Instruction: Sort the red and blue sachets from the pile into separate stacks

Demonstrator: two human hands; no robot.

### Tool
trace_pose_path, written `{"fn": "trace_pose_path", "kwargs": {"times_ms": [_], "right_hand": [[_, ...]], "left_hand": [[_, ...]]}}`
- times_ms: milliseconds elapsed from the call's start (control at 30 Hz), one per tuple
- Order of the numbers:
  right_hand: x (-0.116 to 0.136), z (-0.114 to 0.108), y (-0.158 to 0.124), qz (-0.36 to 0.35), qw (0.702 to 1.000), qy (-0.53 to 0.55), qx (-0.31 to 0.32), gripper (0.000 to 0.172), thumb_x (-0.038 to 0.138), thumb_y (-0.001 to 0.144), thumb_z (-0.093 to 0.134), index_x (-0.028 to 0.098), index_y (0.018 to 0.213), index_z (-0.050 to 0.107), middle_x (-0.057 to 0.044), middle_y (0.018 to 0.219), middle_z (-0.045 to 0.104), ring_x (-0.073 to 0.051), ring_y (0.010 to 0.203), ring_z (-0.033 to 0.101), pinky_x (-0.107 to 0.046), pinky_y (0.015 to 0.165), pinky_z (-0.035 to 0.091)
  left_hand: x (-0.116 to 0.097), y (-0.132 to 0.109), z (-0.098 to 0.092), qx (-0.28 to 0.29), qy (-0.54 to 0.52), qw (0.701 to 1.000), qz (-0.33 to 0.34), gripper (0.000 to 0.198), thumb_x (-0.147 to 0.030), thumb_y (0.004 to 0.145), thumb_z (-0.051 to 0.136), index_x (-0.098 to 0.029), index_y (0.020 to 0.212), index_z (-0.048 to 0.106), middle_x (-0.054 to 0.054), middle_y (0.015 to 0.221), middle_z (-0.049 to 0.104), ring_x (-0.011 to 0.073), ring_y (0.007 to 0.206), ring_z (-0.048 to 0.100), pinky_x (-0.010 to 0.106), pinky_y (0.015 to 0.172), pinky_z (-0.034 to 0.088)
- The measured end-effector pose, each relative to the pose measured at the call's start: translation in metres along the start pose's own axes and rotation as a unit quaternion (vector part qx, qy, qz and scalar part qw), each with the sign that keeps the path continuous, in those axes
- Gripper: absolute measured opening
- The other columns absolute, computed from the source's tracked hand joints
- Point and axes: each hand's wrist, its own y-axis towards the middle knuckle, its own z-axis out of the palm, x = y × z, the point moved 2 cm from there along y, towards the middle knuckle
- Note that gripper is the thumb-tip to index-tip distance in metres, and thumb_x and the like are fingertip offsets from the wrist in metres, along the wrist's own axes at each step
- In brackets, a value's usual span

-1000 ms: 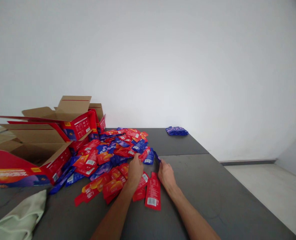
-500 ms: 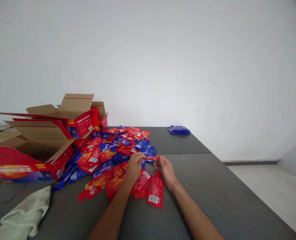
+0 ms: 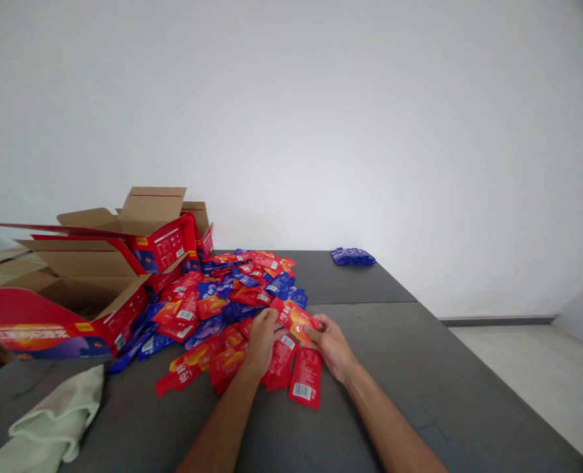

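Between my two hands is a red and orange sachet point(image 3: 291, 318), its printed front turned up toward me. My left hand point(image 3: 262, 341) grips its left end, and my right hand point(image 3: 331, 345) pinches the right end with thumb and fingers. Directly below lies a red sachet with a barcode point(image 3: 305, 380), back side up on the dark table. Another barcoded red sachet point(image 3: 279, 361) rests beside my left wrist. To the left spreads a heap of red and blue sachets point(image 3: 222, 309), partly hidden by my left hand.
Open cardboard boxes point(image 3: 119, 315) with red printed sides stand at the left. A folded pale green cloth point(image 3: 58, 420) lies at the near left. A small stack of blue sachets point(image 3: 353, 257) sits far back on the dark table point(image 3: 410, 381), against the white wall.
The held sachet was seen nearly edge-on and is now tilted so its front shows. My right hand has moved slightly right and down, and my left hand slightly down.
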Motion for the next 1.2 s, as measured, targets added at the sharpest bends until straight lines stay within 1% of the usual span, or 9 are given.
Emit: {"fn": "trace_pose_path", "kwargs": {"times_ms": [167, 300, 467, 700, 833, 933, 1033, 1100, 1200], "right_hand": [[0.005, 0.011, -0.013, -0.007, 0.987, -0.126, 0.1, 0.035, 0.047, 0.074, 0.076, 0.018, 0.084, 0.06, 0.0, 0.077, 0.065, -0.014, 0.066, 0.058, -0.025, 0.061, 0.046], [0.021, 0.013, -0.017, -0.064, 0.984, -0.161, 0.039, 0.038, 0.055, 0.082, 0.065, 0.017, 0.085, 0.062, 0.0, 0.077, 0.064, -0.014, 0.069, 0.056, -0.024, 0.064, 0.043], [0.025, 0.013, -0.015, -0.081, 0.985, -0.154, 0.021, 0.038, 0.055, 0.076, 0.071, 0.018, 0.085, 0.066, -0.001, 0.075, 0.064, -0.015, 0.067, 0.055, -0.025, 0.063, 0.043], [0.021, 0.014, -0.013, -0.099, 0.978, -0.183, 0.005, 0.04, 0.057, 0.077, 0.069, 0.018, 0.076, 0.063, -0.001, 0.07, 0.063, -0.014, 0.063, 0.053, -0.024, 0.059, 0.042], [0.014, 0.017, -0.016, -0.05, 0.984, -0.165, 0.03, 0.042, 0.061, 0.078, 0.066, 0.02, 0.08, 0.06, 0.003, 0.062, 0.058, -0.011, 0.054, 0.05, -0.022, 0.051, 0.039], [0.01, 0.018, -0.017, -0.004, 0.994, -0.108, 0.035, 0.042, 0.061, 0.076, 0.068, 0.021, 0.081, 0.056, 0.005, 0.058, 0.057, -0.01, 0.048, 0.049, -0.021, 0.047, 0.038], [0.01, 0.014, -0.015, 0.004, 0.998, -0.064, -0.013, 0.043, 0.059, 0.073, 0.071, 0.021, 0.079, 0.052, 0.004, 0.056, 0.058, -0.01, 0.044, 0.048, -0.021, 0.043, 0.036], [0.011, 0.011, -0.013, 0.009, 0.998, -0.042, -0.047, 0.044, 0.057, 0.07, 0.074, 0.021, 0.078, 0.051, 0.005, 0.052, 0.057, -0.009, 0.04, 0.046, -0.02, 0.04, 0.033], [0.012, 0.008, -0.013, 0.032, 0.997, -0.01, -0.063, 0.044, 0.056, 0.07, 0.074, 0.021, 0.08, 0.051, 0.005, 0.05, 0.055, -0.008, 0.036, 0.041, -0.019, 0.035, 0.026]], "left_hand": [[0.002, -0.006, 0.003, 0.02, 0.074, 0.996, 0.033, 0.036, -0.046, 0.072, 0.072, -0.015, 0.087, 0.065, 0.002, 0.075, 0.066, 0.0122, 0.063, 0.059, 0.021, 0.057, 0.045], [0.0, -0.01, 0.004, 0.094, 0.123, 0.988, 0.018, 0.031, -0.042, 0.072, 0.072, -0.014, 0.082, 0.066, 0.002, 0.069, 0.064, 0.0135, 0.06, 0.058, 0.023, 0.055, 0.043], [-0.002, -0.02, 0.014, 0.18, 0.168, 0.969, 0.016, 0.027, -0.04, 0.075, 0.07, -0.014, 0.082, 0.066, 0.001, 0.068, 0.063, 0.013, 0.058, 0.056, 0.023, 0.056, 0.042], [-0.013, -0.022, 0.018, 0.109, 0.285, 0.943, 0.13, 0.031, -0.041, 0.086, 0.055, -0.018, 0.066, 0.056, -0.001, 0.064, 0.055, 0.0123, 0.062, 0.048, 0.022, 0.057, 0.034], [-0.013, -0.022, 0.017, 0.05, 0.309, 0.938, 0.146, 0.03, -0.042, 0.087, 0.051, -0.018, 0.07, 0.058, 0.0, 0.069, 0.058, 0.0137, 0.066, 0.051, 0.023, 0.059, 0.037], [-0.011, -0.025, 0.018, 0.034, 0.269, 0.958, 0.094, 0.028, -0.044, 0.085, 0.053, -0.019, 0.076, 0.059, 0.0, 0.073, 0.061, 0.0138, 0.068, 0.056, 0.023, 0.06, 0.041], [-0.008, -0.034, 0.022, 0.078, 0.18, 0.98, -0.043, 0.028, -0.046, 0.082, 0.057, -0.019, 0.09, 0.059, 0.0, 0.069, 0.063, 0.0139, 0.056, 0.059, 0.024, 0.052, 0.044], [-0.007, -0.041, 0.026, 0.125, 0.135, 0.973, -0.138, 0.035, -0.044, 0.08, 0.06, -0.02, 0.105, 0.056, -0.001, 0.063, 0.063, 0.0144, 0.043, 0.056, 0.024, 0.042, 0.041], [-0.008, -0.044, 0.029, 0.137, 0.093, 0.971, -0.173, 0.049, -0.039, 0.076, 0.064, -0.018, 0.117, 0.05, -0.002, 0.057, 0.062, 0.0149, 0.035, 0.054, 0.023, 0.035, 0.037]]}}
